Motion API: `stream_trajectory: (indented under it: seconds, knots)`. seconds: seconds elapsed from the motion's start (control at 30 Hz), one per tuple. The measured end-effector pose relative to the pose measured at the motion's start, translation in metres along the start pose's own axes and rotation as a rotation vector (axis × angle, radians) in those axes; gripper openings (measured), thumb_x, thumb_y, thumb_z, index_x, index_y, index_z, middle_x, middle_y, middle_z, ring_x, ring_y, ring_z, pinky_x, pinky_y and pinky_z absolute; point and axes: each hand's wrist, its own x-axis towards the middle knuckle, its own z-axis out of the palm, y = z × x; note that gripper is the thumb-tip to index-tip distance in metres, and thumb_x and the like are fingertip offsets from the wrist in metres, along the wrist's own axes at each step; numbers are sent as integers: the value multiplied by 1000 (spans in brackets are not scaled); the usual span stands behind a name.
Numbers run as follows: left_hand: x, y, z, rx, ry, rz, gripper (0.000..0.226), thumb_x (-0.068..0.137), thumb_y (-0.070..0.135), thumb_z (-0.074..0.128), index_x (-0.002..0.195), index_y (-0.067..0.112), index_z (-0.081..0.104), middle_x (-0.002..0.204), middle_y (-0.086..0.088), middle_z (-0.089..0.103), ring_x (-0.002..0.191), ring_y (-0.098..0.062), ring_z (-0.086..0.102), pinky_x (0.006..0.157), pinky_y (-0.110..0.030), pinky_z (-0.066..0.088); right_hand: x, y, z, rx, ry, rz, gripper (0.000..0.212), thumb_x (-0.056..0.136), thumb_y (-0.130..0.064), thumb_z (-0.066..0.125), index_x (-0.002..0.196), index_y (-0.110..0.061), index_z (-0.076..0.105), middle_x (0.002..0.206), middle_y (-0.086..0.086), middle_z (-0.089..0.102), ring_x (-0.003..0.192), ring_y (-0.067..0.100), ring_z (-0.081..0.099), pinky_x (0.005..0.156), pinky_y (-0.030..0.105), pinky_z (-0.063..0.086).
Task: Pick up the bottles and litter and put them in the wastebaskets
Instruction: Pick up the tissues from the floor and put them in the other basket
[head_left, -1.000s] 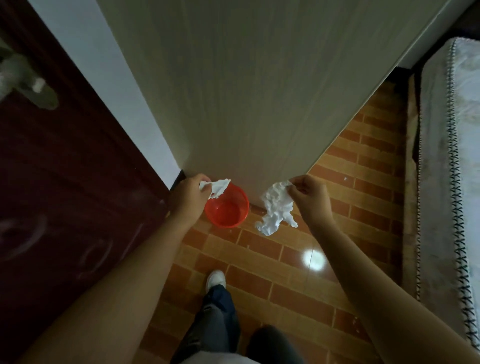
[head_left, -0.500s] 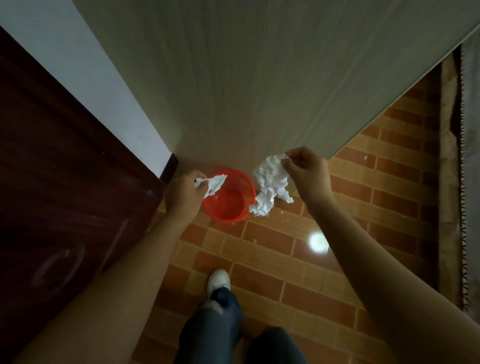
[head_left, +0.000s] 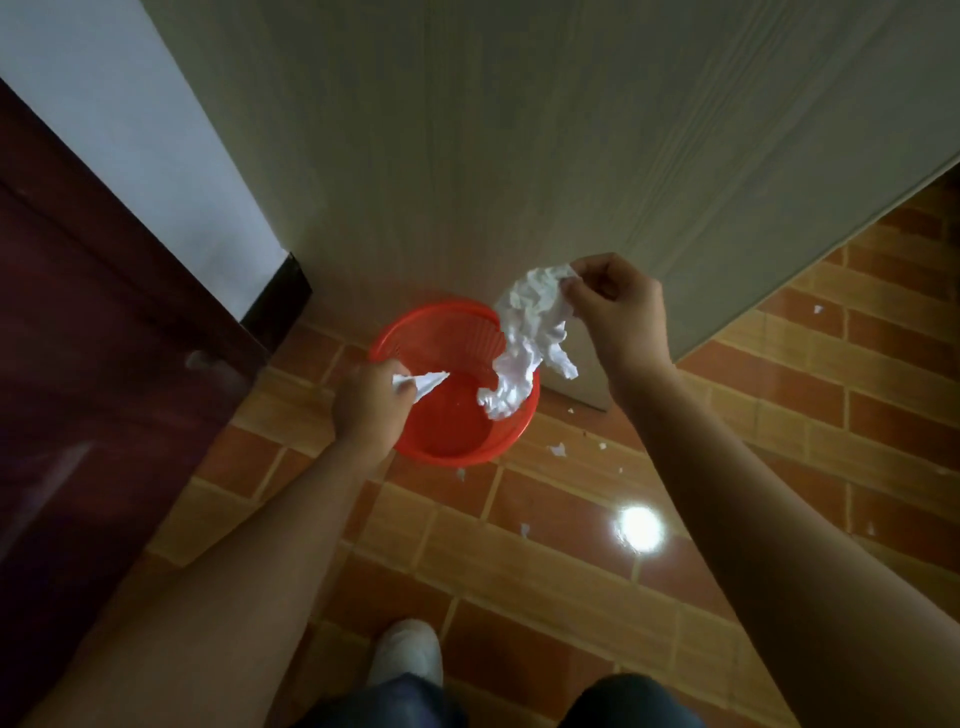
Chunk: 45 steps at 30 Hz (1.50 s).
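Observation:
A red plastic wastebasket (head_left: 447, 452) stands on the brick-pattern floor against a pale wooden panel. My left hand (head_left: 369, 410) is over its near-left rim, closed on a small white paper scrap (head_left: 423, 383) that points over the basket's opening. My right hand (head_left: 618, 312) is above and right of the basket, pinching the top of a large crumpled white tissue (head_left: 527, 338). The tissue hangs down with its lower end over the basket's right rim. The basket's inside looks bare.
A dark red door (head_left: 104, 389) fills the left side. The tall pale wooden panel (head_left: 519, 156) rises right behind the basket. Small white paper bits (head_left: 557, 449) lie scattered on the floor (head_left: 571, 597). My white shoe (head_left: 408, 652) is at the bottom.
Both hands have moved in over the basket, which now appears closer and larger. The big tissue now hangs over the basket's right rim instead of beside it.

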Motion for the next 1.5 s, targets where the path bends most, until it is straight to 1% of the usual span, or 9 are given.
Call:
stream_trajectory:
  seconds: [0.13,0.33,0.5,0.73,0.87,1.1,1.23,1.4,1.5]
  knots:
    - [19,-35,40,110,87,90,14,78,11,58,82,8,71,100,-11,67,105,-33,54,87,-40,40,14,52,26,19,-17,21,24,80,-2,57,71,-24,61,70,-1,63,71,16,60,76,41,54]
    - [30,-52,70,183,118,80,13,81,21,61,87,19,72,144,-7,43,141,-30,21,114,-49,12,20,91,37,29,-13,36,18,80,-2,57,75,-19,62,69,0,62,70,16,59,76,43,53]
    - [32,-54,76,180,50,82,24,83,27,63,105,21,68,154,-4,27,145,-28,8,116,-52,9,21,97,32,16,-3,33,23,81,-2,57,70,-23,60,67,-2,62,68,15,59,74,41,53]
    - [33,-57,66,-34,153,32,60,87,6,53,142,15,32,155,-9,21,141,-31,24,111,-52,31,27,97,36,22,-15,35,23,81,-1,57,70,-22,60,69,0,61,70,16,58,71,36,50]
    - [34,-64,68,-101,164,-92,59,94,13,44,147,12,20,150,-16,32,136,-35,35,108,-53,34,30,98,52,-40,-58,29,13,81,-3,57,80,-15,63,76,4,62,74,20,59,66,32,51]
    - [32,-71,72,-102,160,-67,51,95,9,37,145,12,26,139,-16,48,124,-35,48,101,-52,42,24,121,87,-272,-197,15,16,81,-4,56,92,-7,67,81,3,64,76,13,56,55,10,39]
    - [31,-70,71,-94,155,-65,52,95,6,37,146,8,25,143,-17,43,128,-35,44,104,-51,39,17,138,101,-420,-298,9,21,83,-6,52,96,-7,69,97,9,72,87,19,63,67,19,38]
    - [29,-67,70,-74,157,-80,51,96,7,36,146,7,24,143,-18,43,128,-36,45,104,-49,40,14,149,102,-603,-450,21,24,86,-8,46,93,-2,68,96,16,71,91,30,65,82,39,52]
    - [29,-66,69,-61,151,-73,51,96,7,35,146,7,24,144,-18,43,128,-35,45,104,-48,40,12,150,96,-645,-470,-27,25,85,-9,48,99,-7,68,101,13,71,96,28,64,85,39,51]
